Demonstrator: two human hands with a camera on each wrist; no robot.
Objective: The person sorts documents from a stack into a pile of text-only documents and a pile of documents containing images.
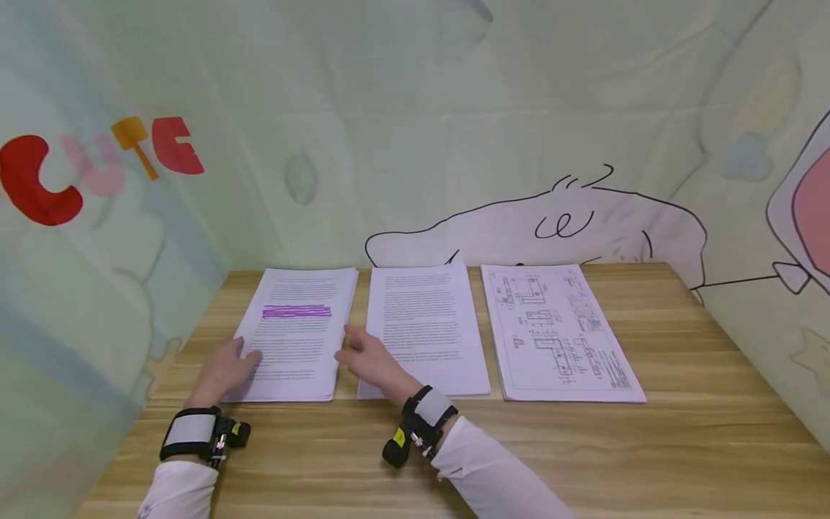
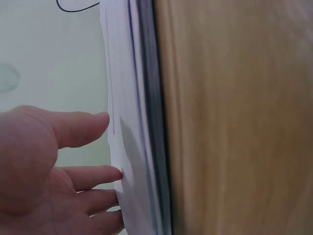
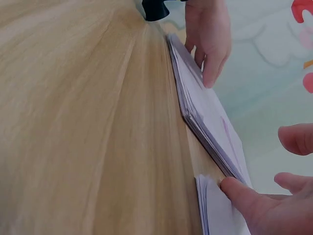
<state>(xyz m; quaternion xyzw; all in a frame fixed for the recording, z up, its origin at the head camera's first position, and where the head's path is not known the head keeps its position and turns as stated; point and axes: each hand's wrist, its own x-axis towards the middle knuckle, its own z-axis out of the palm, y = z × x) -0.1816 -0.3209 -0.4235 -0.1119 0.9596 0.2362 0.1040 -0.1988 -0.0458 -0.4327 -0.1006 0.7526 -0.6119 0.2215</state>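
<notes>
The left stack of printed paper point(image 1: 295, 367) carries a band of purple scribble point(image 1: 297, 311) over several text lines. My left hand point(image 1: 225, 369) is at its left side; in the left wrist view, the fingertips point(image 2: 115, 174) meet the stack's edge while the thumb is raised. Between this stack and the middle paper stack point(image 1: 421, 324) is my right hand point(image 1: 376, 362), thumb apart from the fingers. One right fingertip point(image 3: 229, 185) lies by the gap between the two stacks in the right wrist view; whether it touches paper I cannot tell. Neither hand grips anything.
A third stack, topped by a technical drawing point(image 1: 558, 331), lies on the right of the wooden table point(image 1: 700, 432). Behind and to the left hangs a pale printed cloth point(image 1: 421, 144) with cartoon shapes. Each wrist wears a strapped camera point(image 1: 397, 448).
</notes>
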